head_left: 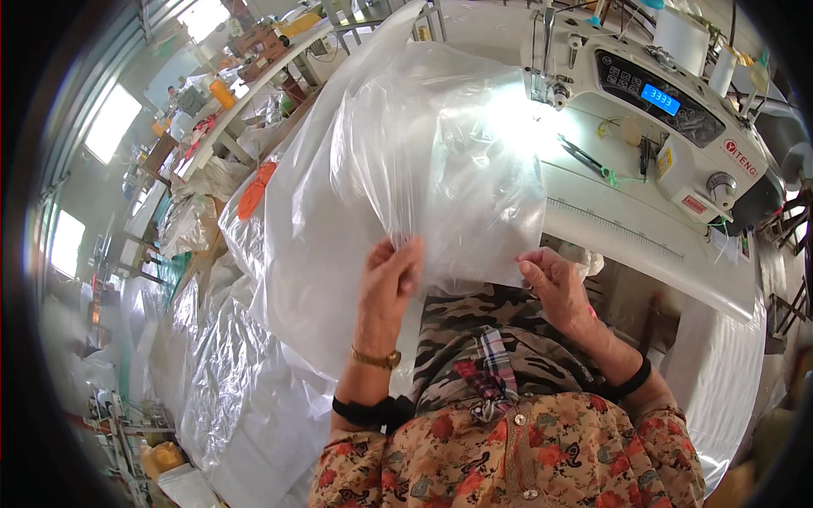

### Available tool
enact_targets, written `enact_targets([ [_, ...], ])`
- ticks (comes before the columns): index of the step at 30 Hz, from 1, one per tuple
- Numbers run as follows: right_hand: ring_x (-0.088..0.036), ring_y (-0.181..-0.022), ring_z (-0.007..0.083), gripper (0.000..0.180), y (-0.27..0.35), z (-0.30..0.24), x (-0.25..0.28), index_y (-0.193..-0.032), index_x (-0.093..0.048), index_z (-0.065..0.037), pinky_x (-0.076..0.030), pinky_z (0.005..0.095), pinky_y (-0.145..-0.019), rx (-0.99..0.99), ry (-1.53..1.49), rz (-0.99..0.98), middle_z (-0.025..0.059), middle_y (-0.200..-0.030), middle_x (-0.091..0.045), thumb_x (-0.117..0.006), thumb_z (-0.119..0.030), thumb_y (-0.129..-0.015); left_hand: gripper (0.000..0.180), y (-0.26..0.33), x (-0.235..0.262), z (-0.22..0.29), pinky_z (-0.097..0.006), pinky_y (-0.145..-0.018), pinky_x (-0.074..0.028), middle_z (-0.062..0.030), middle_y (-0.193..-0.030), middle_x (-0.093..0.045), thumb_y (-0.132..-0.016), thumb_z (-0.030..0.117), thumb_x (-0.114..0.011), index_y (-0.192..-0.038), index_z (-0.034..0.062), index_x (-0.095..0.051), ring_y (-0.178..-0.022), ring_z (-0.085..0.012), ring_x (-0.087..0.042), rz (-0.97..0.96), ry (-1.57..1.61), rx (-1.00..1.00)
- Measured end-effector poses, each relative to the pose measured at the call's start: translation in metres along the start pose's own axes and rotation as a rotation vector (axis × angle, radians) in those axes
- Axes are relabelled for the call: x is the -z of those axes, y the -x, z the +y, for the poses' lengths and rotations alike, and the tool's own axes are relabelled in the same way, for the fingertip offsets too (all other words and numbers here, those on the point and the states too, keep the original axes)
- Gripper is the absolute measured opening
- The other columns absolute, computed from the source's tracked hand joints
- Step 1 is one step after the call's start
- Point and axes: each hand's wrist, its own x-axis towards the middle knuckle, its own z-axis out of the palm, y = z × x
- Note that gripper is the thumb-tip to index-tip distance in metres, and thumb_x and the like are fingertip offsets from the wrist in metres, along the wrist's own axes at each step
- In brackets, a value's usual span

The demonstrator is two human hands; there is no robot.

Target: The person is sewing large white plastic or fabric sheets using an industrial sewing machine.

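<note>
A large sheet of clear plastic film point(339, 195) spreads from my lap up over the left part of the sewing table. My left hand point(393, 273) is closed on gathered folds of it, slightly blurred. Farther right, my right hand point(555, 286) pinches the sheet's lower right corner between thumb and fingers. The film's upper right edge lies under the lit needle area of a white sewing machine point(669, 97), whose needle is lost in the glare.
Thread snips point(584, 159) lie on the machine table point(627, 203), above a printed ruler scale. Thread cones point(682, 41) stand behind the machine. Heaped plastic film point(229, 372) covers the floor at left, and an orange piece point(256, 191) rests beside the sheet. A cluttered bench point(229, 118) stands beyond.
</note>
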Motion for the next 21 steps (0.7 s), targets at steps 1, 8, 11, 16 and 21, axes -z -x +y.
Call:
enact_targets([
  [1, -0.056, -0.066, 0.0087, 0.035, -0.002, -0.002, -0.003, -0.108, -0.060, 0.004, -0.045, 0.0249, -0.059, -0.056, -0.111, -0.044, 0.0033, -0.074, -0.062, -0.062, -0.029, -0.095, 0.010, 0.007, 0.001, -0.002, -0.017, -0.040, -0.026, 0.0043, -0.060, -0.052, -0.090, 0.013, -0.068, -0.083, 0.0061, -0.064, -0.045, -0.0025, -0.039, -0.021, 0.027, 0.006],
  [8, -0.061, -0.073, 0.0105, 0.063, -0.008, -0.005, -0.025, -0.133, -0.046, 0.000, -0.049, 0.0237, -0.066, -0.368, -0.635, -0.267, 0.0120, -0.123, -0.059, -0.058, -0.048, -0.094, 0.006, 0.025, 0.005, -0.016, -0.018, -0.038, -0.031, 0.0027, -0.063, -0.057, -0.091, 0.010, -0.067, -0.089, 0.0051, -0.065, -0.044, -0.0038, -0.045, -0.127, 0.282, 0.042],
  [11, -0.060, -0.075, 0.0105, 0.059, -0.007, -0.003, -0.038, -0.128, -0.050, 0.001, -0.048, 0.0247, -0.068, -0.444, -0.797, -0.285, 0.0087, -0.116, -0.059, -0.058, -0.047, -0.095, 0.004, 0.029, -0.001, -0.016, -0.019, -0.037, -0.037, -0.0005, -0.071, -0.062, -0.092, 0.006, -0.063, -0.094, 0.0030, -0.064, -0.046, -0.0058, -0.051, -0.164, 0.441, 0.081],
  [16, -0.053, -0.068, 0.0091, 0.041, -0.019, -0.003, -0.046, -0.112, -0.061, 0.001, -0.043, 0.0235, -0.065, -0.369, -1.119, -0.470, 0.0022, -0.089, -0.062, -0.059, -0.038, -0.096, 0.003, 0.032, -0.011, -0.026, -0.019, -0.042, -0.046, -0.0022, -0.076, -0.065, -0.092, 0.005, -0.063, -0.094, 0.0026, -0.064, -0.054, -0.0071, -0.058, -0.122, 0.452, 0.118],
  [21, -0.050, -0.059, 0.0070, 0.019, -0.006, -0.008, -0.027, -0.097, -0.067, -0.004, -0.043, 0.0231, -0.059, -0.277, -1.029, -0.421, -0.0012, -0.074, -0.062, -0.066, -0.023, -0.093, 0.024, 0.008, 0.005, -0.019, -0.027, -0.075, -0.052, -0.0087, -0.106, -0.065, -0.094, 0.011, -0.061, -0.116, 0.0014, -0.060, -0.091, -0.0151, -0.062, -0.358, 0.259, -0.005],
])
